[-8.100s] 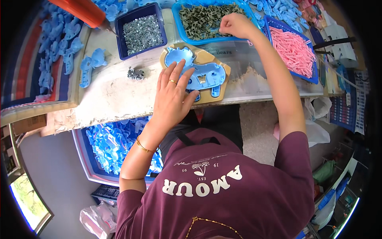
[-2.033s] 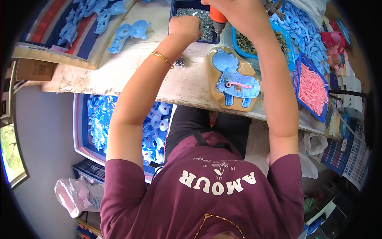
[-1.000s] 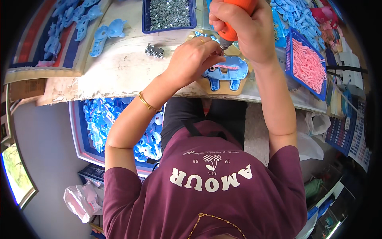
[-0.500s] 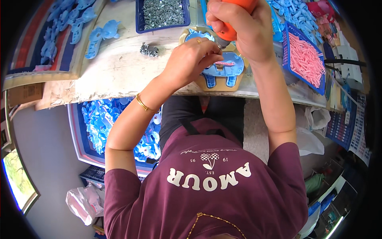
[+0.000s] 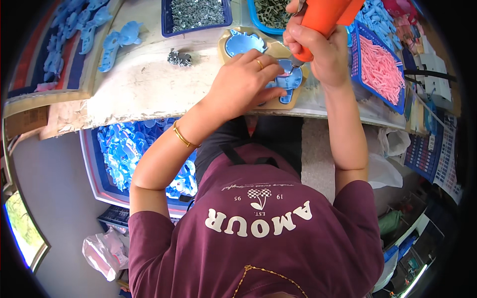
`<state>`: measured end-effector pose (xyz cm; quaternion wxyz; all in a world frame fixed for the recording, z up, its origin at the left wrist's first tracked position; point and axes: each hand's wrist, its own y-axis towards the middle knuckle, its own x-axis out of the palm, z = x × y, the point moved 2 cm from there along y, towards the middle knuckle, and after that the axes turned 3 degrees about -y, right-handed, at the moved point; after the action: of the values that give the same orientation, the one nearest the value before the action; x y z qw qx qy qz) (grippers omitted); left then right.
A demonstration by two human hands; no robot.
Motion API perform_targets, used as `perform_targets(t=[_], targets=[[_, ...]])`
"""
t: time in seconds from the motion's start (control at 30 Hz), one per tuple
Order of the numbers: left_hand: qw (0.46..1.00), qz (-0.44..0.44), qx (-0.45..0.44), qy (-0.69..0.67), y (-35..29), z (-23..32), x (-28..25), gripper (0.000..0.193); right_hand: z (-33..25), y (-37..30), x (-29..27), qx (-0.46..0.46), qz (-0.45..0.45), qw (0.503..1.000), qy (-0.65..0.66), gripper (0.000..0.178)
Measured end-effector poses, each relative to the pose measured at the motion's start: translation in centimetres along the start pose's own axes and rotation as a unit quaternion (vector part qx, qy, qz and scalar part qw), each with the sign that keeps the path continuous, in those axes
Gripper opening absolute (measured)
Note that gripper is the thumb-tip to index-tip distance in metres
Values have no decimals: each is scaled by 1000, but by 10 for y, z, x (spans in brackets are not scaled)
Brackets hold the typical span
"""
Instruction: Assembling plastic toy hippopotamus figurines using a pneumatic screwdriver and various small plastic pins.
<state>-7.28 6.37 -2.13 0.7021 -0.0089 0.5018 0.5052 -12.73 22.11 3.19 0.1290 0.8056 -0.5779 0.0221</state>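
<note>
My right hand (image 5: 325,57) grips an orange power screwdriver (image 5: 323,25) with its tip pointing down. The tip meets a light blue plastic shell (image 5: 295,80), which sits in a tan jig board (image 5: 273,103) on the table. Across that shell lies my left hand (image 5: 246,82), palm down, fingers stretched and thumb apart, hiding much of it. A little pink shows inside the shell beside the tip. Farther back on the jig is a second blue piece (image 5: 243,43) with a rounded, hollow form. Whether a screw is under the tip is too small to tell.
A small heap of dark screws (image 5: 179,58) lies left of the jig. Behind stand a navy bin (image 5: 197,31) of small metal parts and a light blue tray (image 5: 266,30). At right is a blue basket (image 5: 356,62) of pink strips. Below the table edge, a tub (image 5: 94,169) holds blue pieces.
The screwdriver has come down and right, its tip now on the nearer shell. My left hand has left its pinch near the tip and spread over the shell.
</note>
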Motion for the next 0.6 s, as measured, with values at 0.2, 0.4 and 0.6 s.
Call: perform_targets(t=[0.2, 0.4, 0.6], targets=[[998, -21, 23, 52, -8, -3, 18, 34, 13, 1, -8, -23, 1, 1000, 19, 29], [997, -29, 13, 68, -9, -3, 22, 31, 19, 0, -13, -23, 21, 999, 6, 29], [997, -27, 5, 69, -9, -1, 21, 29, 38, 5, -16, -46, 20, 999, -1, 30]])
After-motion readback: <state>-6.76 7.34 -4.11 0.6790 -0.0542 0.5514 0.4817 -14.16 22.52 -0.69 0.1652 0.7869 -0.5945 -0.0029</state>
